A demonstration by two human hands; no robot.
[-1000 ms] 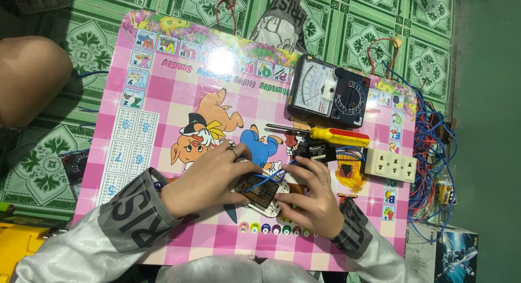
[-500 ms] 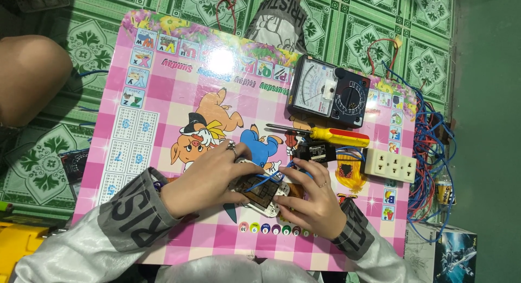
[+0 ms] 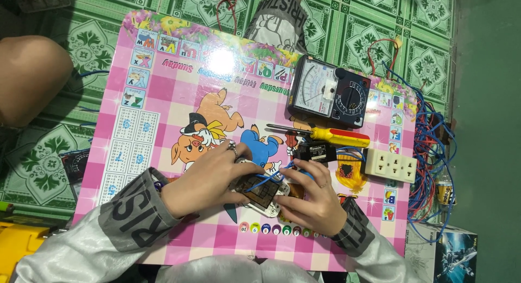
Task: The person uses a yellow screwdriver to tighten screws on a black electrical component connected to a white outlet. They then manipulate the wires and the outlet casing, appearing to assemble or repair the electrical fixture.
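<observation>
Head cam: both hands work on a small white device [image 3: 266, 193] w/ a brown circuit board showing inside, lying near the front-centre of a pink checked cartoon table [image 3: 163, 98]. Left hand [image 3: 209, 177], ring on one finger, lies over the device's left side, fingers curled down and pressing on it. Right hand [image 3: 312, 199] closes on its right edge, fingertips pinching; a thin blue wire [image 3: 271, 177] runs across the board btw the two hands. Just behind the right hand sits a small black box part [image 3: 316, 152], then a yellow-handled screwdriver [image 3: 325, 135] lying crosswise. Further back an analog multimeter [image 3: 328, 92]; to the right a white socket strip [image 3: 391, 165]. Tangle of blue wires [image 3: 431, 169] hangs off the table's right edge over a green patterned floor [image 3: 347, 27].
</observation>
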